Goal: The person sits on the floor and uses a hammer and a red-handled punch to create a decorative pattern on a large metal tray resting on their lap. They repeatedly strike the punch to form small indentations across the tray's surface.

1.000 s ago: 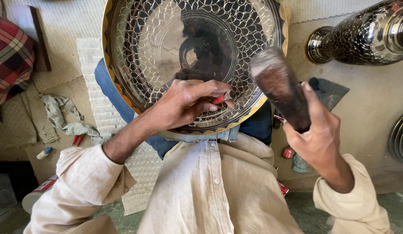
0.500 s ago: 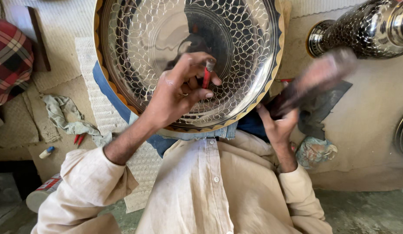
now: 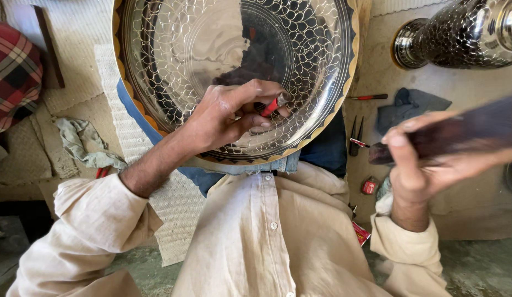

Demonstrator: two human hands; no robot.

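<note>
A large round metal tray with a scale pattern and a gold scalloped rim rests on my lap. My left hand lies on the tray's lower part and pinches a small red-handled chisel, its tip against the metal. My right hand is off to the right of the tray, gripping a dark wooden mallet that is blurred and held roughly level, well away from the chisel.
An engraved metal vase lies at the upper right. On the floor to the right are a red-handled tool, dark pincers and a blue-grey cloth. A rag and plaid fabric lie at the left.
The mallet has swung from upright near the chisel out to the right and down to level. My left hand has shifted the chisel slightly on the tray.
</note>
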